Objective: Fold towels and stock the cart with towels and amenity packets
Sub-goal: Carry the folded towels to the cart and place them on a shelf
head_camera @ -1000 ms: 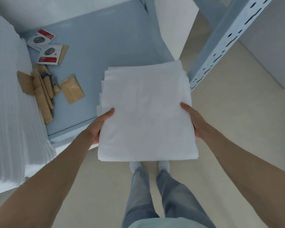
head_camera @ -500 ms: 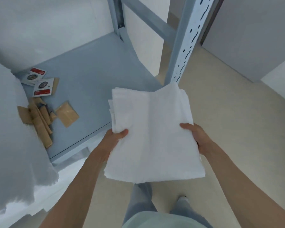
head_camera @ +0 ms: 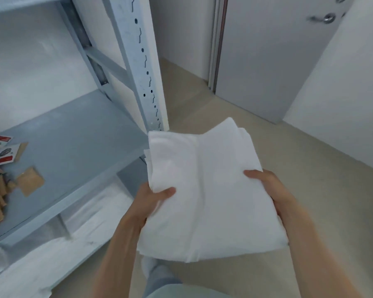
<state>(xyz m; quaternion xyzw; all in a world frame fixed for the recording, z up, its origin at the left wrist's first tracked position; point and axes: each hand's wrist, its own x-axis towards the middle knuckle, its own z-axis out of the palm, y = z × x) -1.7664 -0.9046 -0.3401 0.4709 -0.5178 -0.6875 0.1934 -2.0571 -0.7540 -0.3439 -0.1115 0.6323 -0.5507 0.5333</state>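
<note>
A stack of folded white towels (head_camera: 205, 194) is held in the air in front of the person, above the beige floor (head_camera: 310, 173), just to the right of the grey-blue metal shelving unit. The left hand (head_camera: 151, 203) grips the stack's left edge at about 9 o'clock, thumb pressed on top and the other fingers hidden beneath. The right hand (head_camera: 269, 190) clamps the right edge at about 3 o'clock in the same way, thumb on top. The stack sags a little along a crease down its middle, and its far corners point toward 12 o'clock, near the perforated upright post (head_camera: 142, 61). The shelf (head_camera: 73, 147) lies at 9 to 10 o'clock from the towels; near its left end rest white and red amenity packets (head_camera: 0, 151) and brown paper packets (head_camera: 29, 182), well apart from the stack. A lower level below the shelf shows pale, blurred material. A grey door (head_camera: 267, 61) stands at 1 o'clock
</note>
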